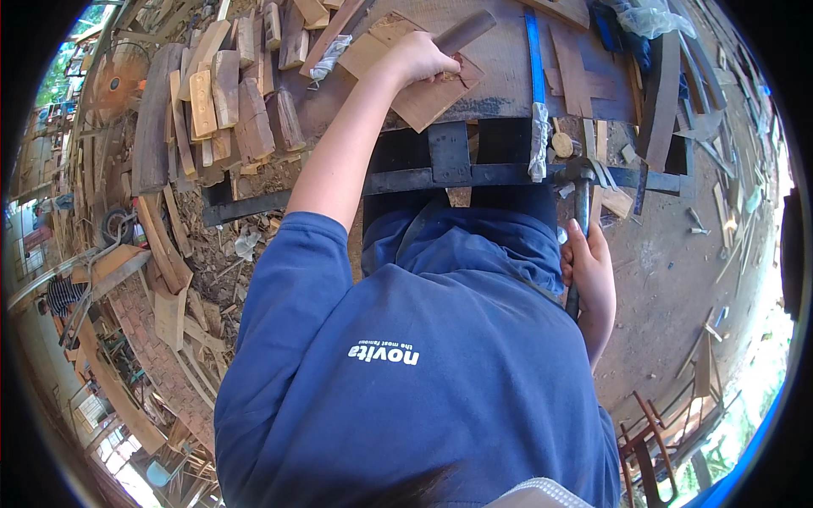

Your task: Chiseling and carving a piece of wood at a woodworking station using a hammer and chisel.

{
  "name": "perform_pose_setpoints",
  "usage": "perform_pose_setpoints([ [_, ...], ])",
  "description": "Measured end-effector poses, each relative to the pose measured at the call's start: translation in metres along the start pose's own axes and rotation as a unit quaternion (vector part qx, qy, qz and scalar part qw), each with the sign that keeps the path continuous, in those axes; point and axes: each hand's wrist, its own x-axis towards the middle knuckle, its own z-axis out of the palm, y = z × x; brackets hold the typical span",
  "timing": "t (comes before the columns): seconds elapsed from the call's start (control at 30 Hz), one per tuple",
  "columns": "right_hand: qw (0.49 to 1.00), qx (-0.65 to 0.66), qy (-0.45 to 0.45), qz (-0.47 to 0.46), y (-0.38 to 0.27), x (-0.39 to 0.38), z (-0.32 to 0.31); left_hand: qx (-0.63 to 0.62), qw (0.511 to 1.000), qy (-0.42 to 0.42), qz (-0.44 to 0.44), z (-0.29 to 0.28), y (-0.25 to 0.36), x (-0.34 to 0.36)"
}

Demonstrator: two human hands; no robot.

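Note:
My left hand (pixel 421 61) is at the far side of the bench, closed on a dark brown wooden piece (pixel 466 32) that sticks out to the upper right. Beneath that hand lies a flat light-brown board (pixel 423 103) with a small reddish mark near my fingertips. My right hand (pixel 590 267) is wrapped round the handle of a hammer (pixel 582 196), low at my right side. The hammer's metal head points away from me, close to the bench's near edge.
Stacked wood offcuts (pixel 246 102) crowd the left. A dark metal bar (pixel 339 188) runs along the bench's near edge. A blue strip with a wrapped end (pixel 538 110) lies across the bench top (pixel 500 63). Timber lengths (pixel 660 102) stand at the right.

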Motion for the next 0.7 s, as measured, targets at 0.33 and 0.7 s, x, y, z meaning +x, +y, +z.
perform_pose_setpoints([
  [0.33,1.000,0.004,0.000,0.002,0.001,0.001,-0.002,0.019,0.999,0.031,-0.020,0.001,0.014,-0.008],
  [0.7,1.000,0.003,0.002,0.002,0.003,0.001,-0.002,0.015,0.999,0.028,-0.007,0.002,0.002,0.000],
])
